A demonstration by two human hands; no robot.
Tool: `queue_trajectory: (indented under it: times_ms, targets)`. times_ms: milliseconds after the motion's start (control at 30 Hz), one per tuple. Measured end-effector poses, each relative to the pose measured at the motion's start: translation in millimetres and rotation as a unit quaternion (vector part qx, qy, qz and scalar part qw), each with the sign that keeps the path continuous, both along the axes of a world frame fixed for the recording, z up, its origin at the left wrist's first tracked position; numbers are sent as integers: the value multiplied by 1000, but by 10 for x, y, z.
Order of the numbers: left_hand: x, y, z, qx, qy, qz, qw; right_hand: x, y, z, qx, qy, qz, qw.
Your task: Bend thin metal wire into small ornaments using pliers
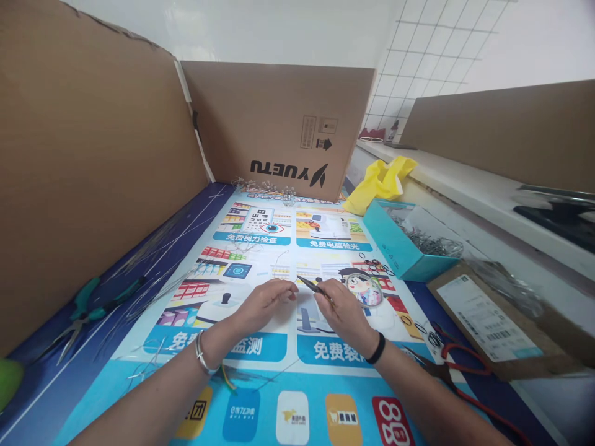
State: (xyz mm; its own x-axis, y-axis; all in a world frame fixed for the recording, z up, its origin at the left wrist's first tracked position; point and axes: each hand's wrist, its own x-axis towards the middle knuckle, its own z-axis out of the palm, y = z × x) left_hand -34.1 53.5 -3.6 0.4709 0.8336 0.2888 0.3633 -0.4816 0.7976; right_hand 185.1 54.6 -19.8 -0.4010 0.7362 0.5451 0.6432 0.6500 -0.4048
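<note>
My left hand (pixel 263 301) rests on the printed poster mat (pixel 260 248), its fingers pinched together on something too small to make out. My right hand (pixel 341 308) is closed round small dark pliers (pixel 310 285), whose tips point left toward the left fingertips. The two hands nearly meet at the middle of the mat. A silver bangle sits on my left wrist and a black band on my right. A clear round glass piece (pixel 365 290) lies just right of my right hand.
Green-handled pliers (pixel 88 303) and thin wires lie at the left. Red-handled pliers (pixel 458 371) lie at the right. A light blue box (pixel 395 248) holds metal bits, with small black rings (pixel 376 266) beside it. Cardboard walls (pixel 279 130) surround the mat; yellow gloves (pixel 379 179) lie behind.
</note>
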Motion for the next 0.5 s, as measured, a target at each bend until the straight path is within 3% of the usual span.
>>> queue_trajectory:
  times_ms: [500]
  targets:
    - [-3, 3, -7, 6, 11, -4, 1000, 7, -1, -14, 4, 2, 1, 1000]
